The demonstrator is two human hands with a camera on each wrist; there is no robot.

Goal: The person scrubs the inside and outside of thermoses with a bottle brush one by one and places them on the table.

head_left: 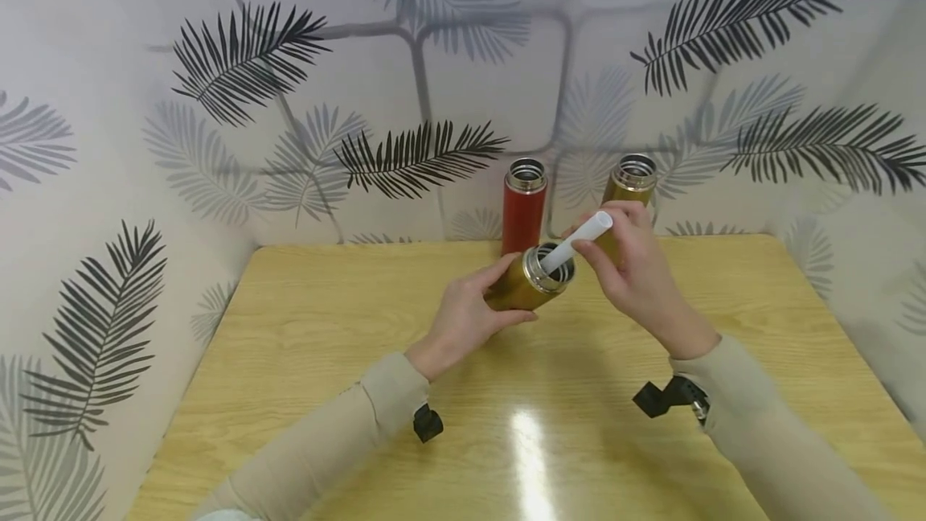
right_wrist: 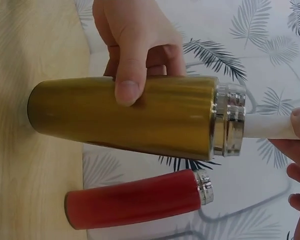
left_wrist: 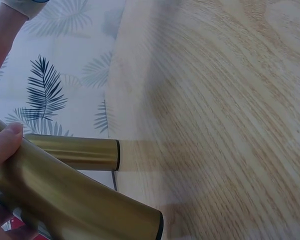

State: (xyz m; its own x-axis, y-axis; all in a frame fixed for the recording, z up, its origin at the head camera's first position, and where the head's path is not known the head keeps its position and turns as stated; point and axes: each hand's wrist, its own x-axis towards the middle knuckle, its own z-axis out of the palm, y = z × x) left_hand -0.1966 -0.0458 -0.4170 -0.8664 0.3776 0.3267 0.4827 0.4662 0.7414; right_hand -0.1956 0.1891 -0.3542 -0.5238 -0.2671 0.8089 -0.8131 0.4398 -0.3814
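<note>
The base of the gold flask (head_left: 522, 284) is hidden behind the left hand (head_left: 463, 316) in the head view; in the left wrist view its mouth is cut off and only a thumb tip is seen. The lower end of the white tube (head_left: 576, 242) is concealed inside the flask mouth. The right hand (head_left: 637, 268) is largely cut off in the right wrist view, with only fingertips visible.

The left hand is wrapped around the gold flask, thumb pressed on its body, and the flask is held tilted above the table (head_left: 325, 328), mouth toward the right hand. The white tube is pinched in the right hand's fingers, just right of the flask mouth. Beyond the hands, a red flask (head_left: 524, 207) and a second gold flask (head_left: 628, 187) are seen standing uncapped.
</note>
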